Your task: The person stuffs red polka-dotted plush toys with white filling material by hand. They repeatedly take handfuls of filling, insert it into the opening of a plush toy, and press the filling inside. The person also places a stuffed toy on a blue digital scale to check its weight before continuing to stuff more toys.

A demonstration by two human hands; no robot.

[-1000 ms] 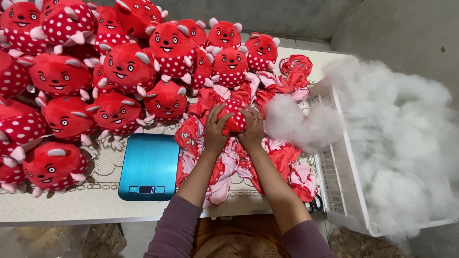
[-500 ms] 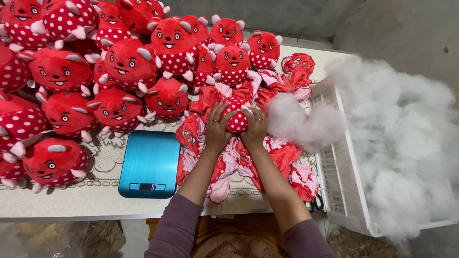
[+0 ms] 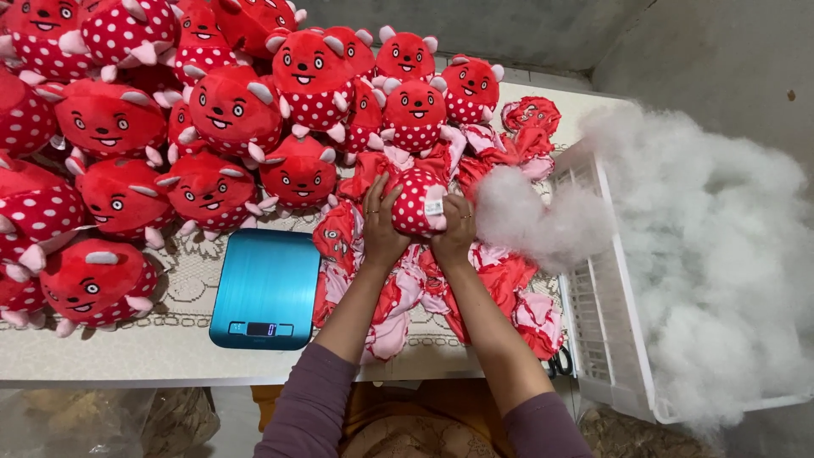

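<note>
Both hands press around one red plush toy with white dots [image 3: 417,201]: the left hand [image 3: 381,222] is wrapped on its left side, the right hand [image 3: 455,231] cups it from the right and below, fingers closed on the fabric. Compared with a second ago, the toy sits in nearly the same place above the pile of flat unstuffed red skins [image 3: 500,280], only turned a little, so the squeezing and shaping goes on. Just right of the right hand a tuft of white stuffing [image 3: 530,216] hangs from the white basket [image 3: 606,331]; whether it touches the hand I cannot tell. Left, on the bench [image 3: 127,360], lies a blue scale [image 3: 267,288], then the finished toys [image 3: 229,110].
</note>
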